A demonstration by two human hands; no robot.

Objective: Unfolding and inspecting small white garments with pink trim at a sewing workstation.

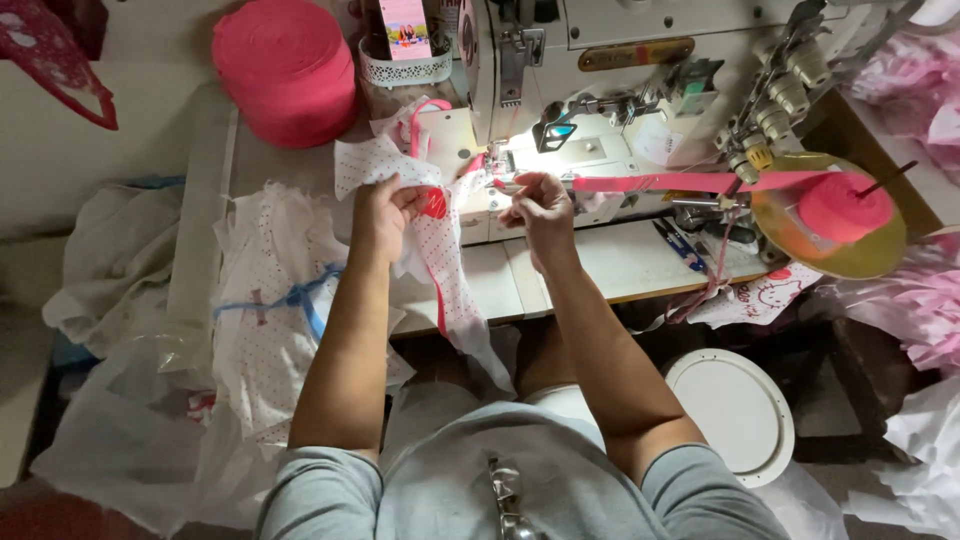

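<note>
Your left hand [385,210] pinches the dotted cloth [440,250], hanging lengthwise toward you; your right hand [540,205] pinches pink tape [680,182] running sideways from the spool [845,208].

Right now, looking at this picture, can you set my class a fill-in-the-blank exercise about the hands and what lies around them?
1. The left hand holds white cloth with small ____ dots.
2. The right hand pinches pink tape right at the ____ machine.
3. The big roll behind the left hand is ____ in colour.
4. The pile of cloth left of the arms is tied with a ____ ribbon.

Missing words: red; sewing; pink; blue
</note>
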